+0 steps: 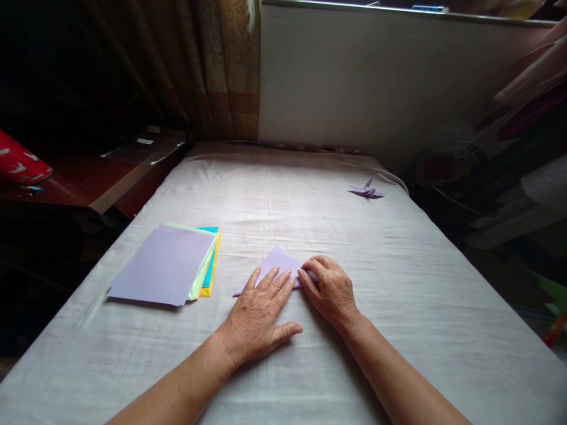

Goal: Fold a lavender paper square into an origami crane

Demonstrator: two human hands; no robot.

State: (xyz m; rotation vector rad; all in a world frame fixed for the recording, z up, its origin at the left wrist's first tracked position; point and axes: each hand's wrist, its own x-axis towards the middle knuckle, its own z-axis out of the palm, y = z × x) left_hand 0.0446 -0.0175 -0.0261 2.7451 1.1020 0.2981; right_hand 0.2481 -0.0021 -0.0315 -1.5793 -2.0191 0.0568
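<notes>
A lilac paper folded into a triangle (277, 262) lies on the white sheet (274, 195) in front of me. My left hand (259, 316) rests flat on its near edge, fingers stretched out and spread. My right hand (330, 289) presses on the paper's right corner with curled fingertips pinched against it. A stack of coloured sheets (166, 265), lilac on top with green, turquoise and yellow edges showing, lies to the left of my hands. A folded lilac paper crane (367, 190) sits at the far right of the sheet.
A wooden side table (84, 183) with a red object (18, 162) stands to the left. Curtains (212, 71) and a pale wall (376, 77) are behind. Clutter and cables fill the dark space on the right.
</notes>
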